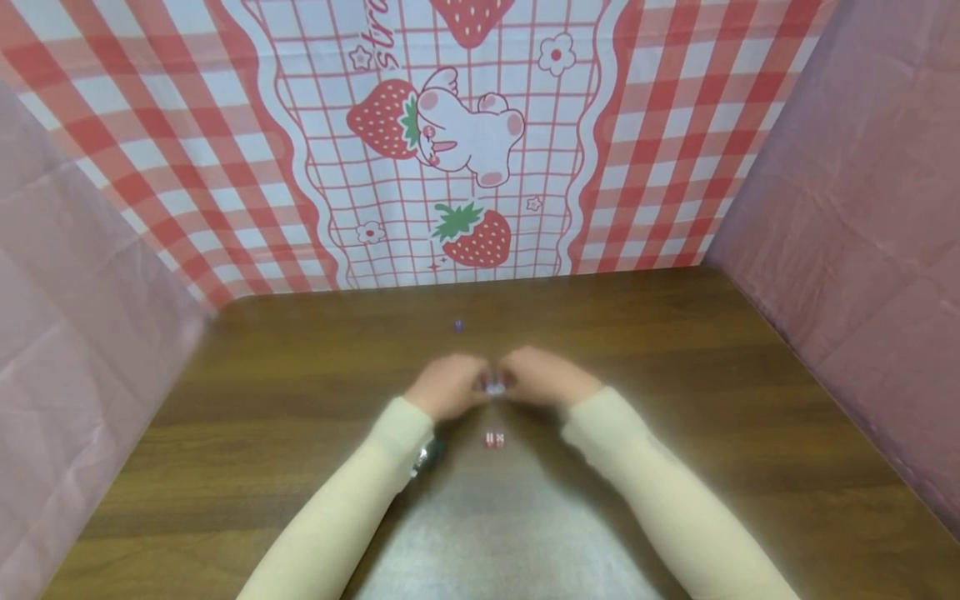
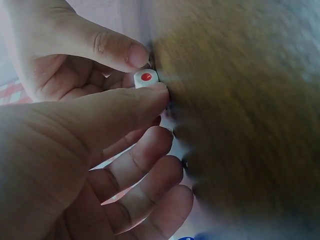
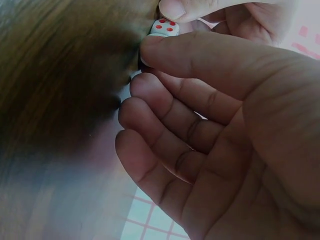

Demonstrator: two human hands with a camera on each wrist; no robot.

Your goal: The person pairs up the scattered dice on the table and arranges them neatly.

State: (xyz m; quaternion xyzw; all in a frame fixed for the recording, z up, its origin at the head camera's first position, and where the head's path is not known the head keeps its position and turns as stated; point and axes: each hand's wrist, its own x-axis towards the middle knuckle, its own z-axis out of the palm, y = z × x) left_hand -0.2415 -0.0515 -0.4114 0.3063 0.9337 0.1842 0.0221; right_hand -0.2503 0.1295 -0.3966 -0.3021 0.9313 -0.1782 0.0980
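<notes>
Both hands meet over the middle of the table in the head view, where they are blurred. My left hand and right hand pinch small white dice between thumbs and fingers. In the left wrist view a white die with one red dot shows between the two thumb tips. The right wrist view has a white die with four red pips, and a white edge beside it under my right thumb looks like a second die. The other fingers of each hand are loosely bent, fingertips close to the tabletop.
Two red dice with white marks lie side by side nearer me on the wooden table. A small purple-blue piece lies behind the hands. A strawberry-patterned cloth hangs at the back, pink cloths at the sides.
</notes>
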